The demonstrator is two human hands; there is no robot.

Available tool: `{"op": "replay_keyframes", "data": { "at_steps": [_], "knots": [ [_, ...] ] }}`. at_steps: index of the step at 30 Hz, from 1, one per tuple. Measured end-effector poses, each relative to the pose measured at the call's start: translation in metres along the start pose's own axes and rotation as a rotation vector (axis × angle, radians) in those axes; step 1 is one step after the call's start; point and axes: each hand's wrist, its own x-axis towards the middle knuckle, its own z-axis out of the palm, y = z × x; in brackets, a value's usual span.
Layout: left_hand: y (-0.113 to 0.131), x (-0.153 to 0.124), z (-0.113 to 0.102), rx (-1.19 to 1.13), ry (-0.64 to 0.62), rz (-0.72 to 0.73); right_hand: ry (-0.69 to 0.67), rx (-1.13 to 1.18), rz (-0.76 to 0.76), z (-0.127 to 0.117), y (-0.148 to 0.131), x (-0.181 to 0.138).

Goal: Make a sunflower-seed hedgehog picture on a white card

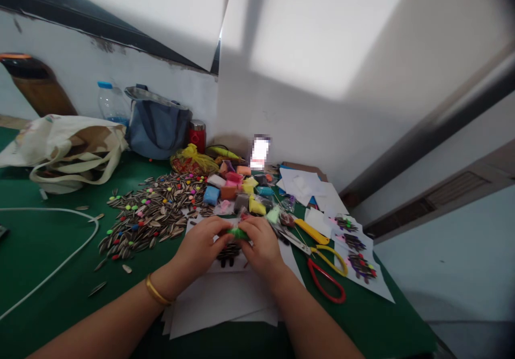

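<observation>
Between them, my left hand (203, 243) and my right hand (263, 243) pinch a small green packet of modelling clay (238, 233), its clear wrapping partly hidden by my fingers. Both hands are closed on it above a stack of white paper (225, 300). Under the packet, a dark figure made of sunflower seeds (227, 256) shows in part on the top sheet. Beyond my fingers sit several coloured clay packets (230, 192). A wide heap of sunflower seeds (161, 209), dotted with small coloured balls, spreads to the left.
Scissors with red and yellow handles (325, 278) and a yellow utility knife (311, 232) lie at the right. Beyond them are paper sheets with seed figures (362, 268). A white cable (76, 254) curves at the left. Bags (156, 128), a red flask (197, 135) and a lit phone (260, 152) stand at the back.
</observation>
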Motion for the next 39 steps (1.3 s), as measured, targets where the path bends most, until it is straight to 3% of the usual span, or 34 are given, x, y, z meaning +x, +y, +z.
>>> {"op": "replay_keyframes", "data": {
  "at_steps": [7, 13, 17, 28, 39],
  "knots": [
    [0.001, 0.0008, 0.0006, 0.102, 0.048, 0.044, -0.004, -0.01, 0.004, 0.0012, 0.0009, 0.0],
    [-0.0065, -0.0009, 0.001, 0.226, 0.103, 0.174, -0.026, -0.009, 0.022, -0.0004, 0.0004, 0.001],
    [-0.0062, 0.0014, -0.0035, 0.343, 0.073, 0.234, -0.035, -0.049, 0.005, -0.0025, -0.0008, 0.002],
    [-0.0002, 0.0036, -0.0048, 0.434, -0.094, 0.197, -0.076, -0.088, -0.014, -0.002, -0.0022, 0.0019],
    [-0.001, 0.003, -0.0027, 0.435, -0.074, 0.194, -0.091, -0.116, 0.019, -0.005, 0.0006, 0.0021]
  ]
}}
